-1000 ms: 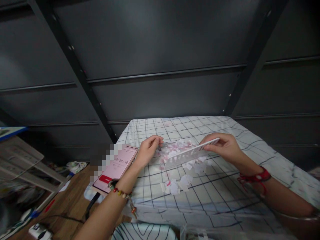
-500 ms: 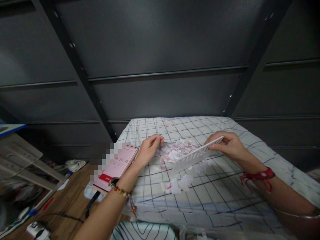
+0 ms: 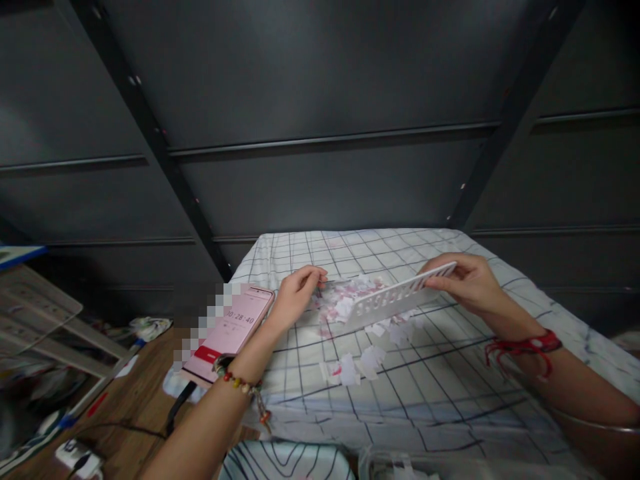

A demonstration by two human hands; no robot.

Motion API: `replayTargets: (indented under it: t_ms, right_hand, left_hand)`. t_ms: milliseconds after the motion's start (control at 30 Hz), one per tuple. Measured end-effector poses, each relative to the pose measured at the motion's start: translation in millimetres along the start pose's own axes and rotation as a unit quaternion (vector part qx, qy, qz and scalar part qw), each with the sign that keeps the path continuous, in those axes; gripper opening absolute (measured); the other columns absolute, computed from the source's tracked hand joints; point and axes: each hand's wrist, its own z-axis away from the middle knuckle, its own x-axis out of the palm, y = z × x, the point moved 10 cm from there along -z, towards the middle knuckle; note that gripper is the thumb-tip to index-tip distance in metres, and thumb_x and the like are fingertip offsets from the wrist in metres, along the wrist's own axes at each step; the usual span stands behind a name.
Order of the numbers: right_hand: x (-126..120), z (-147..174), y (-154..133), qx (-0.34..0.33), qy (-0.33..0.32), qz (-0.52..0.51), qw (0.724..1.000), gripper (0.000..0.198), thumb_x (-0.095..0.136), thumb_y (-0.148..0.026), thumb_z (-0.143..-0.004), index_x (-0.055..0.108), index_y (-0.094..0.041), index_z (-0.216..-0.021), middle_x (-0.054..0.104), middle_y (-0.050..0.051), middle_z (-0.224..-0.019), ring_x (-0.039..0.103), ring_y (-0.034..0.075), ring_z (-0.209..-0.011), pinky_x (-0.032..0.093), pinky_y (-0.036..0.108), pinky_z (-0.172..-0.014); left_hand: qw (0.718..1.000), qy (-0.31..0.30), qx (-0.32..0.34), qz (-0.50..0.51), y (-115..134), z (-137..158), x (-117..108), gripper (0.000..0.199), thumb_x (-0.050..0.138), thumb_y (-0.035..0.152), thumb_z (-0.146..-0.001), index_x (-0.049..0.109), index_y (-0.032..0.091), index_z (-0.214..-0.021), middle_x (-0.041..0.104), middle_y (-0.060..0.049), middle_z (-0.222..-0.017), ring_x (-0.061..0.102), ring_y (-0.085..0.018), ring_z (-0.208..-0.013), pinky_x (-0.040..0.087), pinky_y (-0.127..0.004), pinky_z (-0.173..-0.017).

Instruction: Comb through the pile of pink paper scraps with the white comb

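My right hand [image 3: 467, 283] grips one end of a thin white slotted plastic panel [image 3: 397, 303], holding it on edge and tilted over the cloth. Beyond its lower end lies a pile of white and pink paper scraps [image 3: 350, 290], partly hidden by the panel. At the pile's left edge is my left hand [image 3: 301, 287], its fingers curled together; whatever they hold, if anything, I cannot make out. Nearer to me, a few loose scraps [image 3: 350, 369] lie on the checked cloth [image 3: 425, 393]. More scraps [image 3: 400, 331] show just below the panel.
A phone [image 3: 233, 327] with a running timer lies left of my left forearm. At the bottom edge are a striped light-blue item [image 3: 287, 460] and a clear container [image 3: 395, 463]. Dark panels [image 3: 325, 180] stand behind the cloth. A power strip [image 3: 79, 459] lies on the floor.
My right hand and the white panel have shifted slightly right and up, and the panel's slotted face shows more. My left hand stays by the scraps. The view has tilted a little.
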Motion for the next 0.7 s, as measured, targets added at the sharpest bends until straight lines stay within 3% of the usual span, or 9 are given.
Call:
replayTargets:
  t_ms: [300, 467, 700]
  right_hand:
    - [22, 6, -23, -0.018, -0.032, -0.022, 0.999, 0.017, 0.074, -0.038, -0.058, 0.065, -0.025, -0.064, 0.065, -0.001, -0.062, 0.06, 0.013, -0.057, 0.049, 0.026, -0.051]
    - [40, 11, -44, -0.006, -0.066, 0.031, 0.997, 0.018, 0.068, -0.042, -0.064, 0.065, -0.025, -0.066, 0.066, 0.001, -0.066, 0.06, 0.014, -0.062, 0.049, 0.027, -0.053]
    - [45, 25, -50, -0.031, -0.046, 0.056, 0.997, 0.021, 0.067, -0.04, -0.067, 0.062, -0.019, -0.068, 0.066, 0.001, -0.065, 0.06, 0.011, -0.059, 0.047, 0.022, -0.051]
  left_hand:
    - [1.0, -0.005, -0.005, 0.001, -3, -2, 2, 0.021, 0.043, 0.029, -0.082, 0.059, 0.015, -0.082, 0.063, -0.004, -0.078, 0.058, -0.015, -0.073, 0.045, -0.028, -0.07]
    - [1.0, -0.017, -0.002, 0.026, 0, 0, 4, 0.023, 0.046, 0.033, -0.083, 0.061, 0.016, -0.084, 0.063, -0.004, -0.08, 0.058, -0.015, -0.075, 0.045, -0.027, -0.071]
    - [0.961, -0.18, 0.057, 0.204, 20, 14, 31, 0.043, 0.042, 0.052, -0.083, 0.063, 0.015, -0.093, 0.064, -0.009, -0.079, 0.059, -0.018, -0.073, 0.045, -0.032, -0.071]
